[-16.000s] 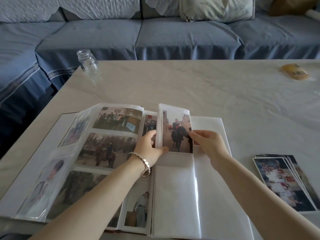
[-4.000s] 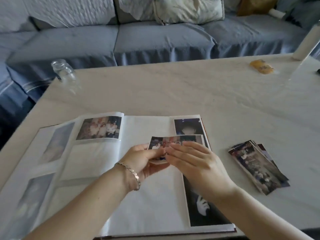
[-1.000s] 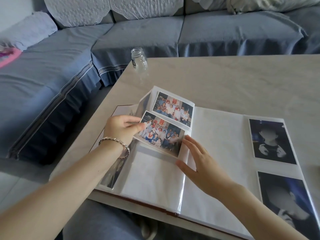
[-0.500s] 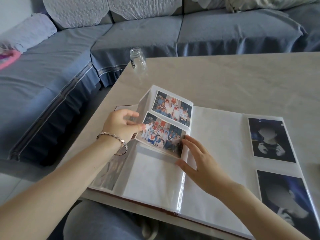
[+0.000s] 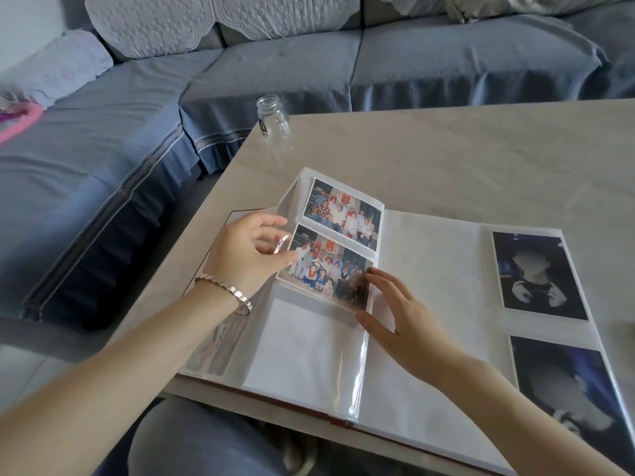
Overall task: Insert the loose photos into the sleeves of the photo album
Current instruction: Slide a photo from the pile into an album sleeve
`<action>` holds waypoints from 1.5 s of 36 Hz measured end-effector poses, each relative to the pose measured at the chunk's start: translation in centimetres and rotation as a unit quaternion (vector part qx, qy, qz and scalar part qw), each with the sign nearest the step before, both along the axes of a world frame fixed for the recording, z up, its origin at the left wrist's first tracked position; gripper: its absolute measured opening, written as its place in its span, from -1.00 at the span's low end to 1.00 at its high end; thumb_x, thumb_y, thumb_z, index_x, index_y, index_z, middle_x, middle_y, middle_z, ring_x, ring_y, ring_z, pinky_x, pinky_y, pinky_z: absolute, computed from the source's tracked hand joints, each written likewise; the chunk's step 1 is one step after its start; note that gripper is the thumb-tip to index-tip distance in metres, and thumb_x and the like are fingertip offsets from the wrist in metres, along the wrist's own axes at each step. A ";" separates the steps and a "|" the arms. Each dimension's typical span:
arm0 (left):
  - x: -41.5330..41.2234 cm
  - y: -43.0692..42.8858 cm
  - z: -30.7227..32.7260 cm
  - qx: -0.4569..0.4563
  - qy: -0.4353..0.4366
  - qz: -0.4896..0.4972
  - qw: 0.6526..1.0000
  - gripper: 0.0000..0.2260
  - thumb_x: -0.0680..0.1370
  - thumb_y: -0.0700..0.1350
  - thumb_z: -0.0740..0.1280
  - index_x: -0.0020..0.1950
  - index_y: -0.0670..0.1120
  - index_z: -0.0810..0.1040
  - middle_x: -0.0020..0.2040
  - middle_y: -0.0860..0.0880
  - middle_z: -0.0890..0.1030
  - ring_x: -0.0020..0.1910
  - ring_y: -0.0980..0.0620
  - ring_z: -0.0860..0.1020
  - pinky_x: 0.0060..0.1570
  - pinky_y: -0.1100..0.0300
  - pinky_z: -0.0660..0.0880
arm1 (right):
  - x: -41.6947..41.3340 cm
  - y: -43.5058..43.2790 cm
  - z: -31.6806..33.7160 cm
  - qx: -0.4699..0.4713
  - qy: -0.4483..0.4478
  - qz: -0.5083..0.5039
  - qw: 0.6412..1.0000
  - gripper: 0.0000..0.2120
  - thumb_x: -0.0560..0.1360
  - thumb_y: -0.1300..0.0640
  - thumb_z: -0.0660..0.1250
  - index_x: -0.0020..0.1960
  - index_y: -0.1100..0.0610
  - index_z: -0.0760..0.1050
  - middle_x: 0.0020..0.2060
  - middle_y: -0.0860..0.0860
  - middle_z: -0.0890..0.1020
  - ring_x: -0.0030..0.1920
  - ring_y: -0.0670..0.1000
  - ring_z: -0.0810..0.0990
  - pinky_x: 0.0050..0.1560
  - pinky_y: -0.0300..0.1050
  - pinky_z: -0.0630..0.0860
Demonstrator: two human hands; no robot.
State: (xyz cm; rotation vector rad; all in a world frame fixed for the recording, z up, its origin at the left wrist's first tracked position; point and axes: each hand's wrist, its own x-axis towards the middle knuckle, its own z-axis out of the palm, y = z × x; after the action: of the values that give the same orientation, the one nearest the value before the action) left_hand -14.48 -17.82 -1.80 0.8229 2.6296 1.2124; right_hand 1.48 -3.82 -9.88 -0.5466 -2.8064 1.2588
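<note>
The photo album (image 5: 433,269) lies open on the table. Its left page stands slightly raised. A group photo (image 5: 343,209) fills that page's top sleeve. A second group photo (image 5: 326,266) sits in the middle sleeve, and my left hand (image 5: 247,255) pinches its left edge at the sleeve's mouth, clear film over the fingers. My right hand (image 5: 395,317) rests with straight fingers on the photo's right end, near the spine. The bottom sleeve (image 5: 302,345) holds no photo. The loose photo pile is out of view.
Two dark portrait photos (image 5: 539,276) (image 5: 567,389) fill the right page. A small glass jar (image 5: 273,116) stands at the table's far left corner. The blue sofa (image 5: 275,63) wraps round the table's back and left. My knee (image 5: 206,441) is under the near edge.
The second group photo has slid right, deeper into the middle sleeve. My left hand followed it to the right; my right hand stayed on the photo's right end.
</note>
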 end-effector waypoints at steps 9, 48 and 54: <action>1.0 -0.3 -0.4 0.047 0.086 0.002 0.995 -0.59 0.29 -0.20 0.56 0.09 0.02 0.57 -0.23 0.29 0.57 -0.34 0.31 0.58 -0.31 0.44 0.51 | 0.1 0.0 -0.2 0.010 0.016 0.000 1.000 -0.45 0.55 -0.08 0.19 0.48 0.00 0.14 0.48 -0.17 0.12 0.40 -0.12 0.26 0.32 -0.33 0.19; 1.9 0.6 -9.2 -0.311 0.116 -0.216 0.918 -0.22 0.17 0.48 -0.59 0.35 0.23 -0.39 0.41 0.26 -0.38 0.40 0.26 -0.39 0.39 0.27 -0.37 | 1.3 1.0 -1.4 0.046 0.025 0.029 0.998 -0.54 0.57 0.02 0.21 0.45 -0.06 0.24 0.46 -0.24 0.16 0.43 -0.13 0.22 0.35 -0.38 0.06; 2.5 2.2 -7.6 -0.344 0.052 -0.069 0.935 -0.44 0.61 0.18 -0.13 0.55 -0.06 -0.04 0.56 0.03 -0.05 0.53 0.09 -0.05 0.48 0.06 -0.14 | 5.5 3.9 -0.8 0.076 -0.017 -0.018 0.997 -0.66 0.58 -0.01 0.19 0.35 -0.10 0.39 0.42 -0.27 0.21 0.42 -0.20 0.21 0.37 -0.31 0.14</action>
State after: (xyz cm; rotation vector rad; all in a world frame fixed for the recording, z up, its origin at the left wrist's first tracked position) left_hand -12.02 -15.61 -9.40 0.9052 2.7132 0.1647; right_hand 6.95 0.06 -10.71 -0.6122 -2.8734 1.0280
